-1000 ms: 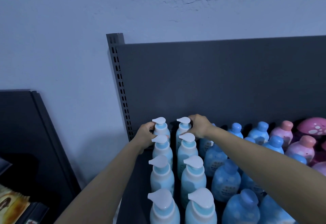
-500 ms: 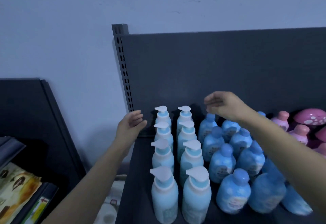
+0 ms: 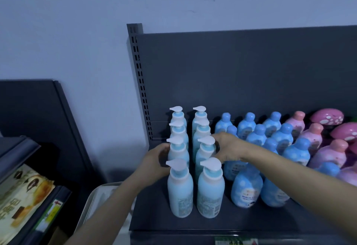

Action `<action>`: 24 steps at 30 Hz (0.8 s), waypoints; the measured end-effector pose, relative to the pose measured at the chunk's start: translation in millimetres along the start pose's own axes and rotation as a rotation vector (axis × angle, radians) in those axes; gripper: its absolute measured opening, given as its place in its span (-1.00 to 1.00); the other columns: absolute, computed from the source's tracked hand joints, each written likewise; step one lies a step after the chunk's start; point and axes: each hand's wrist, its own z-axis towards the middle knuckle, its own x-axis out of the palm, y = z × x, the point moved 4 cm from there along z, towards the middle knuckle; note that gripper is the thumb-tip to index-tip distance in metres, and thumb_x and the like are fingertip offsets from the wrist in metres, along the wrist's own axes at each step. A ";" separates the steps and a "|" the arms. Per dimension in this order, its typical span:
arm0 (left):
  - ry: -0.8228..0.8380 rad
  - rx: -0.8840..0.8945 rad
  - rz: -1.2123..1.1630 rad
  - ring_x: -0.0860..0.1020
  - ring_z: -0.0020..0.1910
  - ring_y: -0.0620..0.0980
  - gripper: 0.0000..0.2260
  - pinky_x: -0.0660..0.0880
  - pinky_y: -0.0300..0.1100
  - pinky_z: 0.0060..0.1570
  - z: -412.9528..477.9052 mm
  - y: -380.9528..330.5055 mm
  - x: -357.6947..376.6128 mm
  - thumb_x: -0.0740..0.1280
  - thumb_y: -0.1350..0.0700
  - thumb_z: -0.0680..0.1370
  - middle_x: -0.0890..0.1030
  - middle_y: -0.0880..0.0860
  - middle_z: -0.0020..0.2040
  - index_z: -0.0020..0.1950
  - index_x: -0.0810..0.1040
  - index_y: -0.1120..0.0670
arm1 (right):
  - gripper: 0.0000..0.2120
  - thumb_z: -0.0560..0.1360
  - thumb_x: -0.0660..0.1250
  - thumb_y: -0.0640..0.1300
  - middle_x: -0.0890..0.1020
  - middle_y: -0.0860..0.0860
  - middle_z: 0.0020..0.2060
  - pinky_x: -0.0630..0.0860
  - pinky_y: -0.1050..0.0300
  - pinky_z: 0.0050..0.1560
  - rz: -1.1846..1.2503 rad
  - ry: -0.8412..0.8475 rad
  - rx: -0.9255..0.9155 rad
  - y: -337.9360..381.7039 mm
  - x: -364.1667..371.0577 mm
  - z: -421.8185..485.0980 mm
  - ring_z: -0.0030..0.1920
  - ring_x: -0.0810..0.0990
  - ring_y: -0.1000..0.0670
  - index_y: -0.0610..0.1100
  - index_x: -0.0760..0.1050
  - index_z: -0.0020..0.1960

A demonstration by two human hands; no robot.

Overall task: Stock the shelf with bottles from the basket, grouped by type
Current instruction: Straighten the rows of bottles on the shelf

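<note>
On the shelf [image 3: 193, 223], the pump bottles [image 3: 179, 188] stand in 2 files of 4 at the left end, spouts all pointing left. Round-capped blue bottles [image 3: 247, 185] fill the middle and pink bottles [image 3: 328, 154] the right, so each type keeps its own block.

The left hand [image 3: 157, 158] wraps the flank of the left pump bottle [image 3: 178, 153], 2nd from the front, its grip closed on it. The right hand [image 3: 229, 148] reaches the right pump bottle [image 3: 204, 153] beside it. Its fingers meet the neck, but I cannot tell whether that grip is closed.

Flanking the pair this way looks meant to square the files. A pale tub [image 3: 94, 200] below, perhaps the basket, is mostly hidden.
</note>
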 end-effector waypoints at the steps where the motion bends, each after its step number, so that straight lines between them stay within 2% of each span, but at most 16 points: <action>1: -0.004 0.003 0.030 0.56 -0.10 -0.37 -0.64 0.43 -0.51 -0.17 0.1 -0.6 2.0 0.44 0.34 0.37 0.63 -0.10 0.00 0.10 0.51 0.06 | -0.74 0.34 0.49 -0.20 0.47 -0.01 -0.23 0.47 0.27 -0.31 -0.015 0.001 0.016 -1.2 3.2 1.0 -0.22 0.47 0.02 -0.13 0.41 -0.12; 5: -0.012 0.009 0.096 0.53 -0.18 -0.45 -0.67 0.39 -0.55 -0.21 1.9 1.1 5.9 0.42 0.30 0.41 0.59 -0.17 -0.06 0.09 0.48 0.02 | -0.79 0.38 0.43 -0.25 0.45 0.02 -0.28 0.42 0.33 -0.41 -0.041 -0.021 0.079 -4.9 7.0 4.3 -0.31 0.45 0.07 -0.11 0.39 -0.16; 8: -0.015 -0.006 0.076 0.52 -0.21 -0.45 -0.66 0.41 -0.53 -0.23 3.7 2.8 7.0 0.40 0.32 0.41 0.59 -0.15 -0.07 0.08 0.46 0.01 | -0.78 0.38 0.43 -0.29 0.45 0.03 -0.28 0.41 0.34 -0.43 0.011 -0.034 0.089 -5.3 6.8 4.4 -0.32 0.46 0.08 -0.09 0.39 -0.18; 10: -0.013 0.002 0.087 0.51 -0.22 -0.46 -0.66 0.41 -0.54 -0.25 3.5 1.5 8.6 0.40 0.34 0.42 0.58 -0.12 -0.08 0.10 0.46 0.03 | -0.78 0.38 0.44 -0.26 0.52 -0.01 -0.19 0.44 0.34 -0.39 -0.001 -0.025 0.093 -2.2 8.4 2.5 -0.25 0.50 0.05 -0.14 0.45 -0.05; 12: 0.004 -0.020 0.077 0.52 -0.18 -0.44 -0.62 0.43 -0.51 -0.21 0.3 3.1 6.9 0.41 0.35 0.41 0.58 -0.06 -0.04 0.15 0.44 0.06 | -0.64 0.37 0.46 -0.22 0.56 -0.06 -0.04 0.50 0.31 -0.27 -0.064 -0.021 0.103 0.0 2.6 -3.7 -0.14 0.54 0.02 -0.15 0.43 0.12; 13: 0.006 -0.036 0.029 0.54 -0.11 -0.39 -0.58 0.48 -0.46 -0.15 -3.3 4.9 4.4 0.42 0.36 0.40 0.57 -0.01 -0.01 0.19 0.43 0.08 | -0.59 0.37 0.46 -0.20 0.56 -0.05 0.01 0.53 0.26 -0.16 -0.117 -0.064 0.088 1.3 -5.1 -10.5 -0.08 0.55 0.01 -0.12 0.40 0.16; 15: -0.097 -0.059 -0.104 0.56 0.02 -0.20 -0.54 0.53 -0.33 0.00 -17.7 10.5 -4.1 0.43 0.35 0.41 0.56 0.04 0.07 0.25 0.41 0.08 | -0.54 0.37 0.46 -0.21 0.58 -0.03 0.05 0.53 0.17 0.07 -0.123 -0.304 -0.007 3.4 -22.8 -38.0 0.05 0.57 0.00 -0.12 0.41 0.22; 16: -0.228 -0.061 -0.151 0.56 0.06 -0.15 -0.58 0.51 -0.36 0.03 -30.4 10.5 -7.9 0.42 0.32 0.43 0.57 0.02 0.09 0.23 0.43 0.07 | -0.61 0.39 0.44 -0.25 0.60 0.01 0.02 0.52 0.23 0.08 -0.030 -0.488 -0.092 5.5 -25.9 -59.8 0.05 0.58 0.04 -0.14 0.44 0.18; 18: -0.514 -0.030 -0.246 0.57 0.07 -0.12 -0.75 0.47 -0.47 -0.01 -63.5 9.2 -4.2 0.38 0.22 0.49 0.59 -0.04 0.07 0.14 0.49 0.05 | -0.78 0.44 0.41 -0.25 0.64 0.13 -0.10 0.49 0.44 -0.06 0.285 -0.871 -0.263 6.6 -5.5 -109.1 -0.02 0.60 0.17 -0.09 0.49 0.04; 19: -0.568 -0.018 -0.295 0.57 0.07 -0.12 -0.78 0.46 -0.47 0.00 -78.8 6.4 6.4 0.39 0.13 0.49 0.61 -0.05 0.06 0.11 0.51 0.04 | -0.80 0.44 0.42 -0.19 0.64 0.15 -0.10 0.47 0.47 -0.08 0.419 -0.971 -0.299 3.7 17.9 -125.2 -0.03 0.60 0.20 -0.02 0.48 0.01; 21: -0.492 -0.030 -0.328 0.56 0.11 -0.15 -0.62 0.46 -0.35 0.06 -94.7 6.9 35.5 0.50 -0.04 0.37 0.61 -0.07 0.10 0.13 0.49 -0.03 | -0.67 0.38 0.41 0.03 0.59 0.21 0.04 0.47 0.44 0.03 0.510 -0.965 -0.280 -9.2 72.6 -128.5 0.07 0.55 0.24 0.08 0.42 0.10; 22: -0.434 -0.051 -0.308 0.55 0.12 -0.20 -0.52 0.46 -0.32 0.06 -97.5 10.2 49.0 0.54 -0.04 0.29 0.60 -0.12 0.12 0.16 0.47 -0.08 | -0.55 0.34 0.40 0.10 0.54 0.22 0.12 0.46 0.41 0.11 0.479 -0.924 -0.250 -16.0 97.2 -121.9 0.14 0.52 0.25 0.07 0.39 0.19; 24: -0.395 -0.096 -0.228 0.54 0.09 -0.30 -0.41 0.46 -0.40 0.01 -95.6 17.8 64.4 0.61 0.06 0.22 0.58 -0.20 0.10 0.15 0.42 -0.17 | -0.35 0.31 0.41 0.15 0.48 0.15 0.21 0.41 0.40 0.18 0.420 -0.844 -0.187 -31.0 129.4 -104.7 0.21 0.46 0.24 -0.03 0.31 0.32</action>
